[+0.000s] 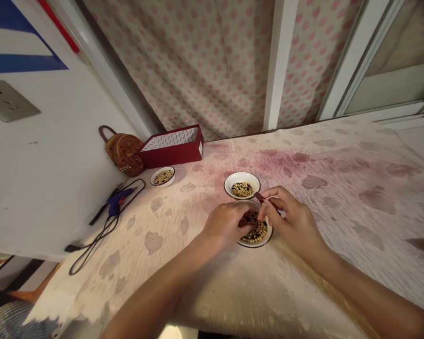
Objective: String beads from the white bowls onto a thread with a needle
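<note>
A small white bowl point(265, 238) of mixed yellow and dark beans sits on the table right in front of me. My left hand point(224, 226) curls over its left rim, fingertips pinched down among the beans. My right hand point(291, 216) is at the bowl's right rim, fingers closed on a thin dark red tool point(259, 197), apparently tweezers, pointing over the bowl. A second white bowl point(242, 184) with yellow and black beans stands just behind. A third bowl point(162, 176) of beans rests further left.
A dark red box point(173, 147) and a brown studded bag point(124, 151) stand at the back left by the wall. A blue glue gun point(119, 198) with a black cord point(92, 245) lies at the left. The table carries a leaf-patterned cloth point(339, 188); its front edge is close.
</note>
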`<state>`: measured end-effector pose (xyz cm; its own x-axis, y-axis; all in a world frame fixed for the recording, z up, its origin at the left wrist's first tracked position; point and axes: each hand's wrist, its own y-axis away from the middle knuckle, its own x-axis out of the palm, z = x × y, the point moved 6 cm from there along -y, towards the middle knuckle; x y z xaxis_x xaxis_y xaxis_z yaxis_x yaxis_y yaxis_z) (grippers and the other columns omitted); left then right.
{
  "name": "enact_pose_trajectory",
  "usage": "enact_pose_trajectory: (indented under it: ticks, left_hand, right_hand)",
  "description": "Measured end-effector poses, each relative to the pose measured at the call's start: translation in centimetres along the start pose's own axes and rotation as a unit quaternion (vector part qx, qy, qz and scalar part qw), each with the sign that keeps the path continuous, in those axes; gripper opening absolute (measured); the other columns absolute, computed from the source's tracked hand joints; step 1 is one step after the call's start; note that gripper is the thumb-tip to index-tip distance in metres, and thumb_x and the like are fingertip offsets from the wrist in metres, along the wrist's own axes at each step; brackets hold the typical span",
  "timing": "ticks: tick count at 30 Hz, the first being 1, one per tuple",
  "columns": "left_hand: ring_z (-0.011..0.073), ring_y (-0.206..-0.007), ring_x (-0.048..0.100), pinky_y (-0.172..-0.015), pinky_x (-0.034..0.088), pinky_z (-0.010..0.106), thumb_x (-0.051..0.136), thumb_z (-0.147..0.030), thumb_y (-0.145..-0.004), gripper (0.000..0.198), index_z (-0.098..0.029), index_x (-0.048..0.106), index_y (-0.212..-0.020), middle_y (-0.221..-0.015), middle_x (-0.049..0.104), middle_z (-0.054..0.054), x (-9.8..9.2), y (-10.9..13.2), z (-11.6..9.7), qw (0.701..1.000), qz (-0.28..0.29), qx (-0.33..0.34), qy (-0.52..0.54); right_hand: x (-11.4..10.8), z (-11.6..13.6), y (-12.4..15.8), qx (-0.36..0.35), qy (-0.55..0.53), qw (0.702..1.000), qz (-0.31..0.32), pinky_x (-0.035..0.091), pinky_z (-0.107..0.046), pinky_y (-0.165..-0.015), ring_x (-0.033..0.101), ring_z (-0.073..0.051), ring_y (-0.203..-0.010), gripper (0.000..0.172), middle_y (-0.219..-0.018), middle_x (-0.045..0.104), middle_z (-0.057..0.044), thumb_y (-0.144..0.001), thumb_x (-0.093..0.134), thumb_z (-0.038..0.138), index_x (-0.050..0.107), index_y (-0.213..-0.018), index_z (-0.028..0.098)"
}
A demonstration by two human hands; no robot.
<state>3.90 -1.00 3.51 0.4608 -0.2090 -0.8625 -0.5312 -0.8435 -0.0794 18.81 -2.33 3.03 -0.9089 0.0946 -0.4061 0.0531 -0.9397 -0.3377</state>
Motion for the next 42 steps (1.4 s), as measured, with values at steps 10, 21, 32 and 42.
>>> enact_pose_trajectory:
  ticks: [10,21,32,42]
  left_hand:
    - [0.0199,-0.090,0.071,-0.083,0.054,0.033,0.060,-0.004,-0.081,0.025,-0.020,0.071,-0.096,-0.098,0.077,0.002,0.0,-0.1,0.4,0.993,-0.046,0.002,0.110]
    - [0.0169,-0.090,0.069,-0.086,0.053,0.034,0.069,-0.014,-0.083,0.028,-0.019,0.065,-0.110,-0.091,0.071,0.003,0.0,-0.3,2.3,0.913,-0.097,-0.041,0.394]
    - [0.0157,-0.090,0.069,-0.094,0.052,0.037,0.072,-0.019,-0.084,0.032,-0.019,0.065,-0.115,-0.093,0.071,0.002,-0.5,-0.3,2.3,0.877,-0.092,-0.055,0.469]
    - [0.0162,-0.091,0.071,-0.095,0.054,0.038,0.072,-0.018,-0.084,0.029,-0.019,0.064,-0.112,-0.094,0.073,0.003,-0.8,-0.3,2.5,0.883,-0.118,-0.062,0.450]
  right_hand:
    - [0.1,0.1,0.0,-0.003,-0.008,1.000,0.000,0.045,-0.023,-0.054,0.060,-0.012,-0.053,0.009,-0.066,0.070,0.005,-0.097,0.052,0.029,0.054,-0.105,0.025]
    - [0.8,0.3,0.0,-0.018,-0.002,0.999,0.045,0.042,-0.023,-0.052,0.061,-0.012,-0.055,0.010,-0.065,0.068,0.006,-0.099,0.049,0.031,0.053,-0.105,0.025]
    - [1.3,0.5,0.1,-0.026,-0.005,0.996,0.081,0.046,-0.025,-0.059,0.062,-0.013,-0.056,0.006,-0.064,0.067,0.007,-0.099,0.048,0.029,0.051,-0.101,0.025]
    - [1.3,0.4,-0.1,-0.014,0.010,0.997,0.081,0.043,-0.027,-0.057,0.059,-0.014,-0.052,0.007,-0.061,0.064,0.006,-0.098,0.047,0.031,0.050,-0.097,0.025]
